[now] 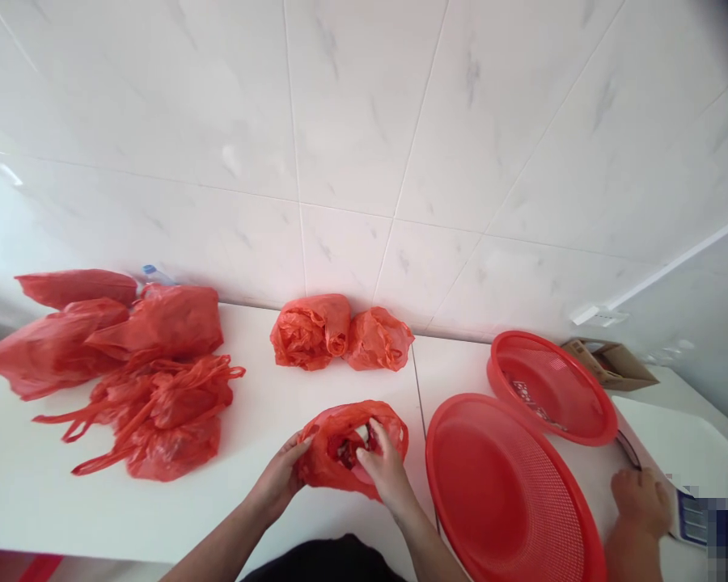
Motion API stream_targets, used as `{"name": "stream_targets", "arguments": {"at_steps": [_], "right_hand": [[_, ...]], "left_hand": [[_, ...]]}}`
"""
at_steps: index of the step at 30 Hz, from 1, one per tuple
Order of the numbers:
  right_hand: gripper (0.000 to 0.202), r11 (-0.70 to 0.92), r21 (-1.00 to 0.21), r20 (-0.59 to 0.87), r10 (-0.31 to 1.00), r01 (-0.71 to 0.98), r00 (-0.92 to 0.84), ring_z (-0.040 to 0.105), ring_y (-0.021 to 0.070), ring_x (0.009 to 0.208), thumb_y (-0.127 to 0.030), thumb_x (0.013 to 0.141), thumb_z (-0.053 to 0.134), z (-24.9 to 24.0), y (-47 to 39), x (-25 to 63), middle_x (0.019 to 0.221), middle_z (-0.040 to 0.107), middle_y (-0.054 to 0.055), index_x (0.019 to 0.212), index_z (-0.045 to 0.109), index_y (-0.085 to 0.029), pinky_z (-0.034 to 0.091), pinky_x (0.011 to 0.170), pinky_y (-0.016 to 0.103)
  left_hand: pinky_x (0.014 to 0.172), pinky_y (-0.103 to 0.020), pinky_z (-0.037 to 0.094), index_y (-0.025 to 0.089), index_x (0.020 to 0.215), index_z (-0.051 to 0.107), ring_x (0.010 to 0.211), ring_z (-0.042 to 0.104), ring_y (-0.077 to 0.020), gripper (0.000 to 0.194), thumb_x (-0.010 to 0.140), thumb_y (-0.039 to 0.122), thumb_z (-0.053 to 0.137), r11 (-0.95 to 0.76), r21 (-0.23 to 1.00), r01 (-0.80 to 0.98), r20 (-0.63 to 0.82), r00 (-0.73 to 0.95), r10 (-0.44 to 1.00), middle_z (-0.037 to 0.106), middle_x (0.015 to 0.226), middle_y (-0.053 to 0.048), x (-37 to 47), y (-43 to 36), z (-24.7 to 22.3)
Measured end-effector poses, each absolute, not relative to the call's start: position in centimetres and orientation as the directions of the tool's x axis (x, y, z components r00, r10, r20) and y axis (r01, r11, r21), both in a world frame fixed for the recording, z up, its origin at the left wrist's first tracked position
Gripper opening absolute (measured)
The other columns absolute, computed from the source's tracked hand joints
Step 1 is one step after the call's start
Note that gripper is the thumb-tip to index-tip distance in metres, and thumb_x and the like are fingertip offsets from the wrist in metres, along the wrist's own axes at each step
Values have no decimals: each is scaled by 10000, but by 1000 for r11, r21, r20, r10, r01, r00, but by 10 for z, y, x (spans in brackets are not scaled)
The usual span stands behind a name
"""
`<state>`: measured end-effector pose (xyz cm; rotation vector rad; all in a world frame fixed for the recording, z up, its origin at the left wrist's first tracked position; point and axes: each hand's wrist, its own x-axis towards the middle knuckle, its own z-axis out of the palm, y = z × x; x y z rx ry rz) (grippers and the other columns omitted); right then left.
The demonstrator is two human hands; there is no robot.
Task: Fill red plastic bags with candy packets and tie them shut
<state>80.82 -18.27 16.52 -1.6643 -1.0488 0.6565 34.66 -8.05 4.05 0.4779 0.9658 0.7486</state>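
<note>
In the head view, a red plastic bag (333, 465) lies with its mouth up in front of me on the white table. My left hand (284, 477) is closed on the bag's left edge, thumb on top. The fingers of my right hand (385, 465) are bent inside the bag's mouth, thumb and fingertips near each other. What they pinch is hidden. Small dark-red and whitish pieces show in the opening, too small to name. Just behind are two crumpled red plastic bags (311, 331).
Several filled red bags (175, 319) lie at the left, a blue-capped bottle (158, 275) behind them. At the right stand a large red basket (479, 485), a second basket (573, 388) with small packets, and a cardboard box (622, 368). Another person's hand (640, 497) rests by a scale (692, 444).
</note>
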Motion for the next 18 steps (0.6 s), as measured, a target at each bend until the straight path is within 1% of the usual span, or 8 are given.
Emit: {"name": "stream_targets", "arguments": {"at_steps": [1, 3, 5, 8, 10, 14, 16, 18], "right_hand": [[228, -114, -936, 54, 887, 332, 458, 557, 197, 1035, -361, 878, 559, 164, -180, 799, 1181, 581, 57, 1101, 583, -316, 523, 796, 357], [238, -140, -926, 29, 900, 350, 435, 561, 194, 1025, -362, 889, 541, 159, -177, 777, 1192, 574, 64, 1113, 580, -289, 522, 812, 372], [231, -173, -913, 0, 905, 369, 426, 560, 175, 1018, -378, 906, 503, 153, -177, 756, 1212, 560, 67, 1106, 585, -296, 516, 832, 353], [296, -220, -893, -27, 897, 392, 442, 572, 180, 1009, -366, 903, 520, 151, -181, 738, 1204, 558, 74, 1156, 558, -218, 510, 849, 379], [309, -247, -883, -35, 883, 400, 468, 577, 181, 1004, -356, 899, 532, 156, -185, 738, 1198, 559, 77, 1165, 549, -201, 508, 849, 389], [317, -272, -877, -27, 850, 396, 526, 581, 197, 1014, -358, 937, 450, 176, -187, 756, 1157, 573, 66, 1168, 549, -164, 510, 836, 399], [307, -270, -882, -19, 839, 387, 543, 583, 189, 997, -360, 923, 482, 184, -184, 765, 1160, 573, 67, 1158, 552, -176, 512, 830, 387], [223, -258, -891, -10, 835, 374, 551, 574, 144, 972, -359, 914, 503, 191, -181, 770, 1190, 567, 71, 1099, 582, -263, 506, 832, 323]], "left_hand": [[666, -281, 470, 228, 1042, 598, 782, 628, -205, 347, 753, 410, 663, 654, 666, -358, -558, 343, 756, 690, 875, -22, 344, -81, 38], [644, -267, 460, 233, 1020, 597, 753, 616, -188, 332, 746, 407, 670, 650, 667, -363, -565, 322, 760, 680, 859, -16, 339, -82, 35], [635, -260, 452, 234, 1016, 588, 727, 606, -172, 338, 738, 401, 680, 654, 663, -363, -572, 318, 756, 668, 850, -14, 335, -82, 33], [636, -257, 445, 219, 1014, 571, 690, 590, -151, 370, 715, 393, 704, 649, 678, -345, -568, 314, 761, 650, 838, -14, 331, -82, 35], [657, -261, 448, 213, 1040, 558, 711, 591, -148, 416, 691, 367, 723, 636, 709, -307, -561, 302, 771, 648, 886, -22, 330, -82, 40], [702, -293, 463, 221, 1126, 520, 780, 608, -169, 534, 633, 264, 719, 589, 786, -186, -547, 233, 804, 655, 991, -40, 329, -77, 54], [696, -306, 468, 214, 1153, 500, 764, 613, -176, 575, 613, 232, 697, 551, 819, -161, -520, 196, 831, 662, 962, -41, 327, -72, 64], [672, -298, 465, 199, 1165, 485, 725, 608, -168, 582, 616, 228, 676, 501, 850, -165, -478, 160, 864, 660, 910, -33, 324, -65, 75]]}}
